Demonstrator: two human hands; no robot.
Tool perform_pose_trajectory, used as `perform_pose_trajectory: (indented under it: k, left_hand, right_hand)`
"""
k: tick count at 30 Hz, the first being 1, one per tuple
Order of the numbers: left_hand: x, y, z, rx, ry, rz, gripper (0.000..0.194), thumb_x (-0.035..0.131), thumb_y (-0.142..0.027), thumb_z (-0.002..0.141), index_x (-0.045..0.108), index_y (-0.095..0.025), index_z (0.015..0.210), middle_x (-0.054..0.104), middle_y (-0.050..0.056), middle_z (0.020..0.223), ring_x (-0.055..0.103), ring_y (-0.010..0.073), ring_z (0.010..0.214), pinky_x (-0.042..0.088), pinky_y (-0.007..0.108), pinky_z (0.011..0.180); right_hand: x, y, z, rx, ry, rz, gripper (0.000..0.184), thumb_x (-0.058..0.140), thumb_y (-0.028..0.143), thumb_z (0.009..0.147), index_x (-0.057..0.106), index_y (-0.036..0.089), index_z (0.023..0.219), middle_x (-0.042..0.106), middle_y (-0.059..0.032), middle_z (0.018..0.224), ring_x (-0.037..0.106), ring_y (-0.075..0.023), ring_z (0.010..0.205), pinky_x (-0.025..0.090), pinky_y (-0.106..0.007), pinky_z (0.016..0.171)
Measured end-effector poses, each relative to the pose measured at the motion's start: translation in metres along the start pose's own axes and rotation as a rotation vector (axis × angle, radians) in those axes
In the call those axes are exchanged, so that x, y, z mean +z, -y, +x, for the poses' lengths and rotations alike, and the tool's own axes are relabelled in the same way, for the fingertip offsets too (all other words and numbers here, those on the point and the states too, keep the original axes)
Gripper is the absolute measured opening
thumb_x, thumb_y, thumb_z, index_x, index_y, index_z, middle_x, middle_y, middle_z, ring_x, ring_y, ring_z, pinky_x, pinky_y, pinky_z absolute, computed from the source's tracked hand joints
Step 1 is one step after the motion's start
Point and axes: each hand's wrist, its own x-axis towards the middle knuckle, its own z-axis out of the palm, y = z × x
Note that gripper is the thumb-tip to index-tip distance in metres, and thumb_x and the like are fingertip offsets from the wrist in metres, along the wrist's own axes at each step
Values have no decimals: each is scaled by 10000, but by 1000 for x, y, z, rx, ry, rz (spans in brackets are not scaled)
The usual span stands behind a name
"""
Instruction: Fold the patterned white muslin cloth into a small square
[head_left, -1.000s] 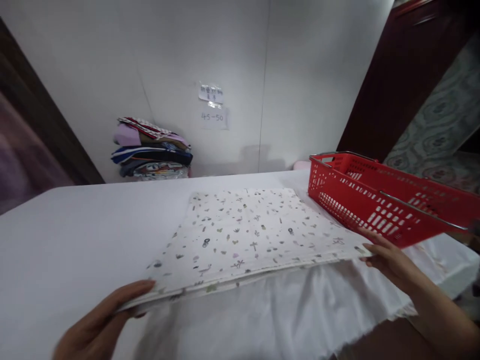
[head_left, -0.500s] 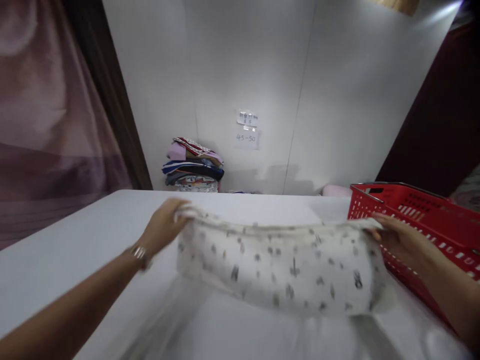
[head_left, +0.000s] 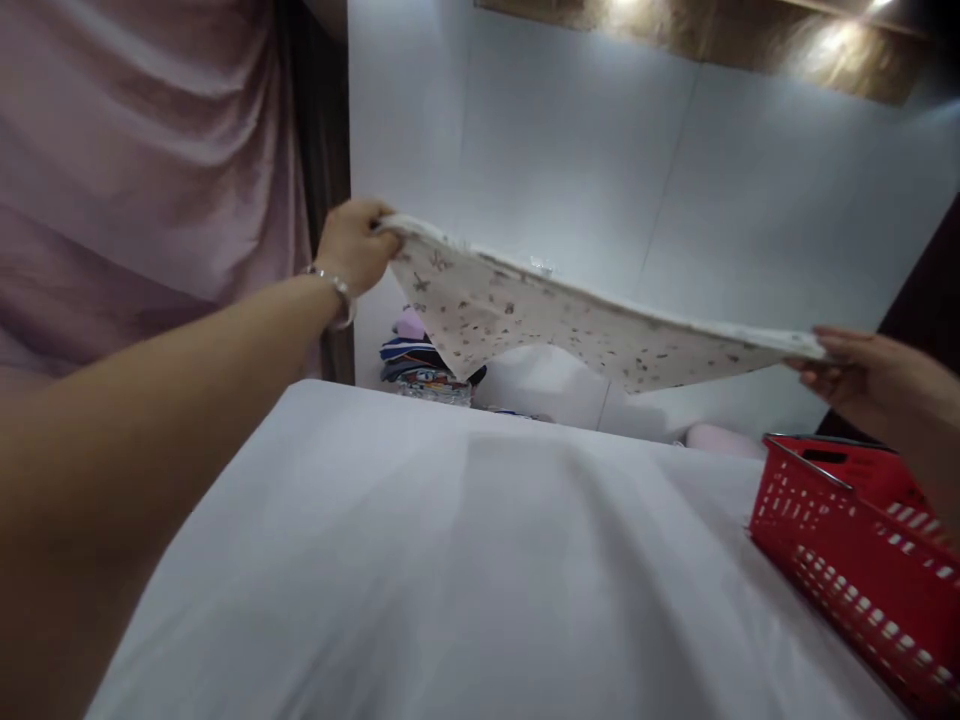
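A white cloth (head_left: 555, 315) with small printed motifs is stretched in the air above the table, its lower part hanging free. My left hand (head_left: 358, 245), with a bracelet on the wrist, is closed on the cloth's upper left corner. At the upper right corner my right hand (head_left: 862, 368) pinches the same cloth, a little lower than the left. Below it lies the white-covered table (head_left: 480, 540), with the cloth not touching it.
A red plastic basket (head_left: 855, 560) stands on the table's right side, under my right forearm. Beyond the far edge is a stack of folded fabrics (head_left: 427, 365), partly hidden by the cloth. Pink curtain (head_left: 150, 150) hangs at the left; a pink item (head_left: 724, 440) lies behind the table.
Both hands have lifted the cloth from the table and raised it high and forward, keeping hold of its edge. The view has tilted up and turned left.
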Motion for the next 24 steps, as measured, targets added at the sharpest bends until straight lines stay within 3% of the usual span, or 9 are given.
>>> perform_pose_trajectory:
  k: [2, 5, 7, 10, 12, 14, 19, 22, 24]
  left_hand:
    - [4, 18, -45, -33, 156, -12, 484, 305, -341, 835, 578, -4, 1050, 614, -6, 1085, 568, 147, 938, 421, 229, 771]
    - [13, 41, -137, -29, 324, -6, 291, 447, -281, 780, 634, -123, 938, 656, 34, 970, 587, 162, 903, 447, 264, 806]
    - [16, 51, -211, -51, 537, 22, 275, 435, -270, 778, 632, -160, 935, 648, 49, 1017, 587, 184, 923, 454, 294, 817]
    - [15, 59, -312, -167, 790, 86, 307, 389, -267, 793, 657, -198, 928, 660, 57, 1025, 603, 208, 932, 471, 328, 807]
    - [11, 63, -355, -147, 836, 81, 306, 397, -260, 790, 676, -211, 906, 673, 63, 1008, 595, 220, 981, 437, 368, 898]
    - [3, 65, -373, -132, 799, 102, 310, 393, -248, 796, 675, -227, 924, 672, 53, 1034, 553, 235, 1082, 358, 429, 996]
    - [-22, 72, -371, -21, 663, 124, 311, 395, -333, 825, 658, -251, 969, 658, 36, 1079, 459, 235, 1203, 227, 472, 1079]
    - [-36, 79, -381, 5, 706, 86, 287, 419, -347, 798, 671, -275, 915, 674, 26, 1042, 507, 235, 1157, 215, 481, 1079]
    - [-45, 86, -394, 5, 695, 75, 260, 432, -347, 773, 666, -336, 886, 685, -21, 1010, 543, 236, 1115, 187, 502, 1082]
  right_hand:
    - [5, -34, -22, 151, 36, 23, 196, 469, 27, 824, 603, 153, 892, 627, -55, 737, 573, -64, 513, 455, -160, 478]
    - [10, -97, -72, 315, 61, -24, 199, 529, 47, 754, 616, 180, 874, 640, -41, 763, 621, -106, 558, 498, -162, 488]
    - [8, -143, -115, 453, 113, -81, 204, 595, 108, 722, 610, 188, 908, 653, -40, 801, 644, -136, 607, 515, -184, 503]
    - [2, -204, -182, 708, 178, -168, 216, 655, 201, 679, 599, 178, 886, 649, -29, 670, 630, -157, 543, 522, -231, 499]
    - [-4, -228, -217, 773, 194, -123, 224, 665, 269, 664, 591, 201, 865, 647, -21, 641, 637, -174, 562, 529, -253, 512]
    - [-11, -234, -240, 765, 168, -60, 263, 679, 333, 645, 587, 225, 867, 649, -15, 646, 644, -185, 593, 532, -263, 521]
    - [-30, -207, -274, 742, 148, -41, 336, 703, 383, 609, 596, 241, 895, 633, 14, 632, 615, -151, 560, 498, -227, 496]
    - [-34, -194, -295, 824, 163, -44, 306, 703, 395, 594, 597, 228, 827, 580, 23, 521, 565, -138, 475, 446, -216, 432]
    - [-36, -186, -307, 801, 150, -60, 306, 694, 401, 596, 600, 225, 828, 576, 23, 523, 558, -137, 475, 443, -219, 440]
